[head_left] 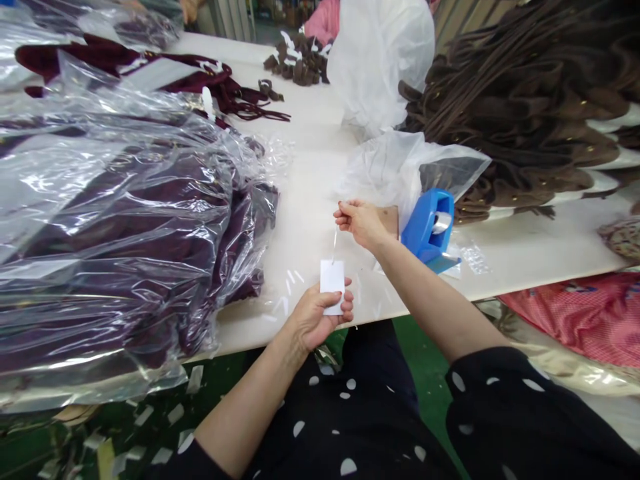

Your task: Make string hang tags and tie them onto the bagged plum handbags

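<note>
A white hang tag (pixel 331 275) is pinched in my left hand (pixel 320 313), thumb across its lower part, just above the table's near edge. From its top a thin pale string (pixel 335 243) runs up to my right hand (pixel 363 221), whose fingertips are closed on the string's upper end. Right beside my right wrist stands a blue tape dispenser (pixel 427 227) with a roll in it. A small brown block or box (pixel 388 219) is partly hidden behind that hand.
Plastic-bagged dark purple garments (pixel 165 220) cover the left of the white table (pixel 305 167). Dark brown garments (pixel 520 133) are heaped at the right, with clear plastic bags (pixel 385 60) before them. Small brown bundles (pixel 303 59) lie at the back, near a pink sleeve (pixel 324 20).
</note>
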A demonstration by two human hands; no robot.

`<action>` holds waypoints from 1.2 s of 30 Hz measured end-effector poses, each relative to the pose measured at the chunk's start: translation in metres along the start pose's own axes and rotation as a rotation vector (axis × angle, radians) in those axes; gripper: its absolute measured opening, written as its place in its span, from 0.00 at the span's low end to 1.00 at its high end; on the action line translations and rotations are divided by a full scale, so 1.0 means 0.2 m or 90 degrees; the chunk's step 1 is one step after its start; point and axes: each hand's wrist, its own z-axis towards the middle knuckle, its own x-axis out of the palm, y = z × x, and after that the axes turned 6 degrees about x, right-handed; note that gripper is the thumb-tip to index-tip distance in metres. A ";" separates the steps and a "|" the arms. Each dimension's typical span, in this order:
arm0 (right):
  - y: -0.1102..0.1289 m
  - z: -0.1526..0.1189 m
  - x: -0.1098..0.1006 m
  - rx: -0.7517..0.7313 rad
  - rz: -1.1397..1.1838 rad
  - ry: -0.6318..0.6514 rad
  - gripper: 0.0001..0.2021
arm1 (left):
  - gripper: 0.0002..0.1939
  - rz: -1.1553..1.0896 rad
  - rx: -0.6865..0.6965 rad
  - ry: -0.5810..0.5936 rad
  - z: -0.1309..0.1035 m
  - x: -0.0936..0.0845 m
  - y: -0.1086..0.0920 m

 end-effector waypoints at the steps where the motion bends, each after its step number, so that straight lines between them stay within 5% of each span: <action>1: -0.01 -0.01 -0.01 0.003 -0.010 -0.001 0.07 | 0.16 -0.015 0.008 0.004 0.00 -0.01 0.00; 7: -0.15 -0.24 -0.11 -0.144 -0.264 -0.133 0.12 | 0.17 -0.024 0.041 -0.002 0.02 -0.04 -0.01; 9: -0.20 -0.35 -0.12 -0.101 -0.342 -0.067 0.16 | 0.16 -0.021 0.048 0.014 0.03 -0.04 0.00; 12: -0.25 -0.44 -0.09 0.079 -0.224 0.076 0.17 | 0.14 -0.020 0.066 0.035 0.05 -0.02 0.01; 17: -0.27 -0.39 -0.04 0.151 -0.050 0.087 0.17 | 0.11 0.018 0.053 -0.033 0.05 -0.01 0.01; 22: -0.30 -0.30 -0.04 0.074 -0.117 0.060 0.17 | 0.08 0.077 -0.026 -0.034 -0.05 -0.05 0.02; 25: -0.33 -0.27 -0.04 0.038 -0.162 0.061 0.15 | 0.07 0.235 -0.098 -0.025 -0.13 -0.09 0.00; 27: -0.35 -0.26 -0.04 0.019 -0.186 0.061 0.15 | 0.06 0.414 0.015 -0.085 -0.15 -0.12 -0.03; 29: -0.36 -0.25 -0.05 -0.027 -0.257 0.053 0.15 | 0.05 0.622 0.266 -0.145 -0.11 -0.15 -0.08; 31: -0.37 -0.25 -0.05 -0.079 -0.341 0.037 0.15 | 0.09 0.826 0.480 -0.119 -0.04 -0.18 -0.11; 33: -0.37 -0.25 -0.04 -0.112 -0.396 0.019 0.15 | 0.11 0.998 0.562 -0.029 0.04 -0.20 -0.13; 36: -0.35 -0.26 -0.02 -0.131 -0.438 0.003 0.14 | 0.13 1.166 0.564 0.077 0.11 -0.21 -0.11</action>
